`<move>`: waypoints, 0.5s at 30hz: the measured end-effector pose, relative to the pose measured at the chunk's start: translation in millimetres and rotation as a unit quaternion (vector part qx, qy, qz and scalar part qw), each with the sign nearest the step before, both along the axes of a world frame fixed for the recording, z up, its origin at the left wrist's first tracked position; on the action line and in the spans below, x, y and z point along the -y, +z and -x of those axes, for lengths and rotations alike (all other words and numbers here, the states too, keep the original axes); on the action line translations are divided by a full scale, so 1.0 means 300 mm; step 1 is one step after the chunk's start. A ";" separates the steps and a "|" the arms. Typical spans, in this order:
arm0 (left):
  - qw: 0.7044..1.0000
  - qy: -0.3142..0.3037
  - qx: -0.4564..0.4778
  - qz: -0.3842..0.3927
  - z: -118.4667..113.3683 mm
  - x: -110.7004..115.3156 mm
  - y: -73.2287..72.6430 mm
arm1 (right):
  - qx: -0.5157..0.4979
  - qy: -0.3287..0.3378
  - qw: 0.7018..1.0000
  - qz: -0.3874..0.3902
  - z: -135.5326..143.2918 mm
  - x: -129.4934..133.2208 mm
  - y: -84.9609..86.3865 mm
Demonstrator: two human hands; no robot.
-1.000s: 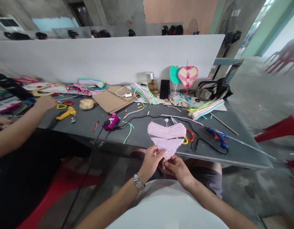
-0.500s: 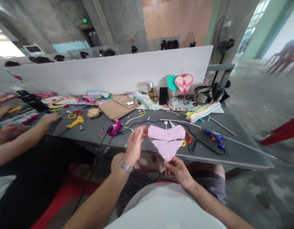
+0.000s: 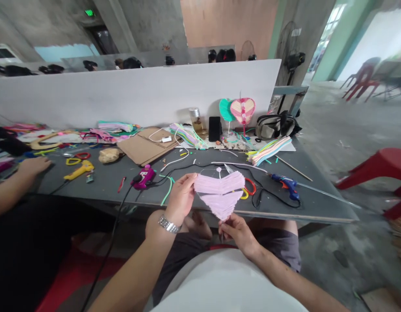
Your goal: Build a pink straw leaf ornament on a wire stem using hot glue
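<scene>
A pale lilac heart-shaped hand fan (image 3: pixel 221 184), made of fuzzy strips on a thin wire frame, is held upright above my lap. It has a narrow gap across its middle and a small white knob above the notch. The fingertips of my left hand (image 3: pixel 181 197) pinch its upper left edge. Below, my right hand (image 3: pixel 238 232) is closed around the stem at the fan's bottom tip. Behind the fan lie scissors with red and yellow handles (image 3: pixel 250 186), partly covered by it.
Blue glue gun (image 3: pixel 286 184) at right, its cord trailing across the table (image 3: pixel 200 203). Leftward are a magenta glue gun (image 3: pixel 144 177) and a yellow one (image 3: pixel 79 170). Pastel strips (image 3: pixel 272 151), a phone (image 3: pixel 214 129) and a finished pink heart fan (image 3: pixel 242 111) stand behind. A co-worker's arm (image 3: pixel 14 186) rests at left.
My left hand has closed from beside the fan onto its left edge. The view has swung right, so everything sits further left. My right hand keeps its hold.
</scene>
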State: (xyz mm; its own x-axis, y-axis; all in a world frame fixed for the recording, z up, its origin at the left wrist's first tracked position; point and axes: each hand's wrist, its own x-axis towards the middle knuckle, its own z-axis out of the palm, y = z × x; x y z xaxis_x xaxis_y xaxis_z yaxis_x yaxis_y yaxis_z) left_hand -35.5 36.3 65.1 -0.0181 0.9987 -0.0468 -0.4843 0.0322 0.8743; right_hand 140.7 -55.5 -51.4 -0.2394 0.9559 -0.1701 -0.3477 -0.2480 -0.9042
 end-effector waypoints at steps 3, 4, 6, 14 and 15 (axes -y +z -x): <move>1.000 -0.016 0.010 0.003 0.009 0.004 0.002 | 0.004 0.003 1.000 0.001 -0.001 -0.001 0.000; 1.000 -0.022 0.013 0.003 0.008 0.004 0.002 | 0.005 0.002 1.000 0.001 -0.004 -0.001 0.001; 0.999 -0.039 0.022 0.005 0.003 0.003 -0.001 | 0.008 -0.001 1.000 -0.001 -0.014 0.001 0.002; 0.994 -0.097 0.046 0.004 -0.004 0.003 -0.031 | 0.049 -0.014 0.999 -0.012 -0.035 0.010 0.017; 0.994 -0.102 0.041 -0.001 0.004 0.001 -0.028 | 0.056 -0.017 0.998 -0.013 -0.034 0.009 0.021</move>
State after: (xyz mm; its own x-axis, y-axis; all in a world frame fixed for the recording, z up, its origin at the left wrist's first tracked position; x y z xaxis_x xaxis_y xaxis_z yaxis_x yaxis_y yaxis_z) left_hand -36.5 35.9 56.8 0.1887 0.9813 -0.0376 -0.5376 0.1353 0.8323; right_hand 150.8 -58.3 -45.3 -0.1879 0.9675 -0.1693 -0.2516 -0.2141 -0.9439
